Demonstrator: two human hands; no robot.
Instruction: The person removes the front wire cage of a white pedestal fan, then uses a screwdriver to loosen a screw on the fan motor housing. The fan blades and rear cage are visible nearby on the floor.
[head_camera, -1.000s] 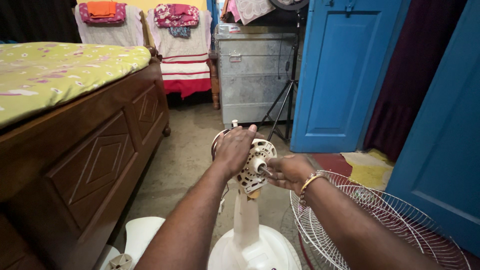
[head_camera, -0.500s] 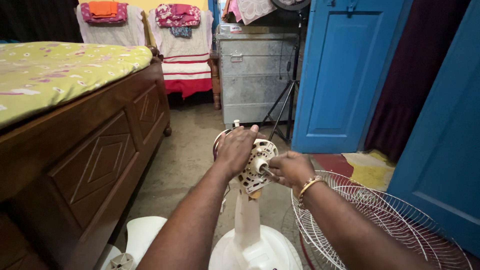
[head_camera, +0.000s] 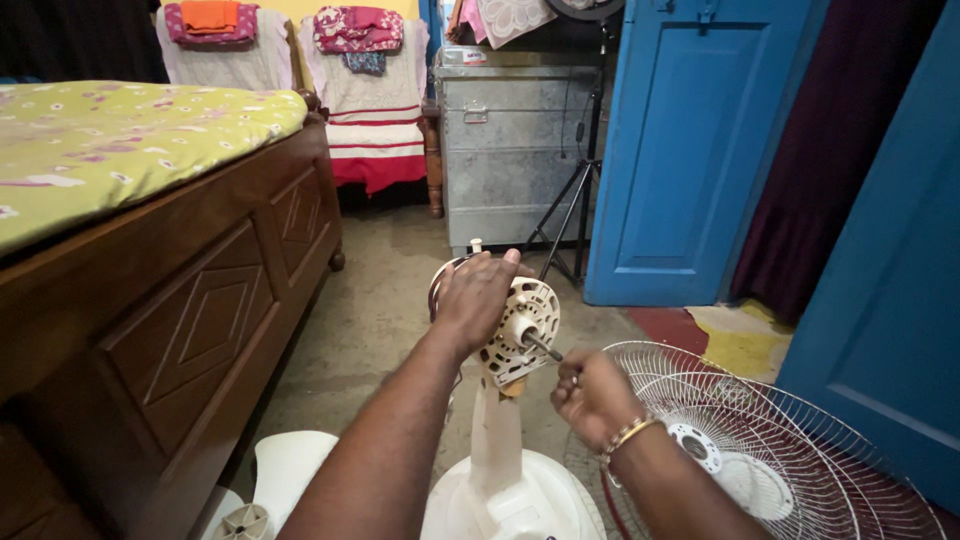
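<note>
1. We rest our left hand (head_camera: 478, 295) over the top of the fan motor head (head_camera: 515, 330), fingers pressed around its housing, as half a second ago.
2. Our right hand (head_camera: 590, 392) has moved a little down and away from the motor face; it is now near the tip of the metal shaft (head_camera: 545, 347). The fingers are curled together, perhaps pinching a small part, but we cannot tell.
3. The motor head stands on its white stand (head_camera: 497, 440), between the wooden bed (head_camera: 200, 330) and the wire grille (head_camera: 800, 450) on the floor.
4. The fan blade (head_camera: 285, 470) lies beside the base.
</note>
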